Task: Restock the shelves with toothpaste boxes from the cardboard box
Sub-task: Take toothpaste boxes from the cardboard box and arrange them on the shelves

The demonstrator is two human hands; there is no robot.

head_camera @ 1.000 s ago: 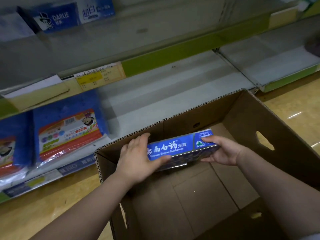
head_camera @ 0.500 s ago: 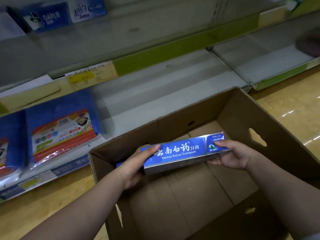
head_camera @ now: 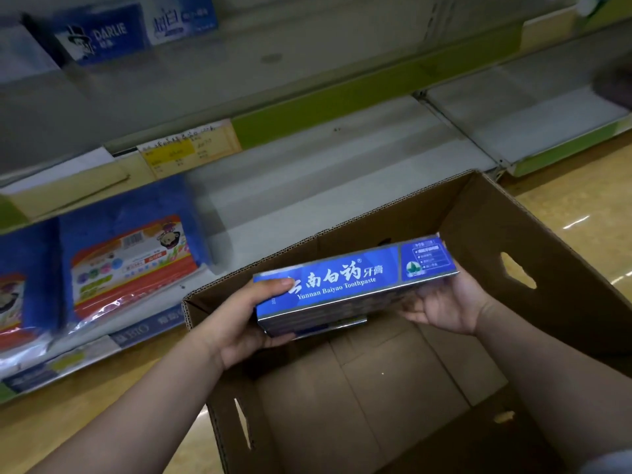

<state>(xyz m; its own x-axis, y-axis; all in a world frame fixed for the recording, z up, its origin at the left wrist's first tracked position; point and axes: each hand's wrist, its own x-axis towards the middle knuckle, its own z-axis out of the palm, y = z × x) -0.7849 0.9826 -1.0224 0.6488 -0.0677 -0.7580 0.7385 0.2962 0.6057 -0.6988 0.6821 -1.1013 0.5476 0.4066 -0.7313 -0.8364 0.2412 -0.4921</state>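
Head view, looking down at the floor before a shop shelf. The left hand (head_camera: 239,323) grips the left end of a blue toothpaste box (head_camera: 342,282) printed "Yunnan Baiyao Toothpaste": the thumb lies flat across the top face near the left edge, and the fingers (head_camera: 277,340) curl beneath the underside, so that the end is clamped between thumb and fingers. The right hand (head_camera: 441,302) is turned palm upward under the right end of the box, cupping it. Most of its fingers are hidden behind the carton, and how far they wrap cannot be told. Edges of at least one more carton show directly under the printed box, but their number cannot be told. The toothpaste box is held level and lengthwise above the open cardboard box (head_camera: 513,241), close to that box's far wall and far left corner and above its rim. The cardboard box stands on the yellow floor (head_camera: 581,206), its far wall against the front edge of the bottom shelf (head_camera: 307,206). Blue packets (head_camera: 130,248) lie at the left end of that shelf. Darlie cartons (head_camera: 102,35) stand on a higher shelf at upper left, and a yellow price label (head_camera: 184,148) sits on the shelf edge between them.
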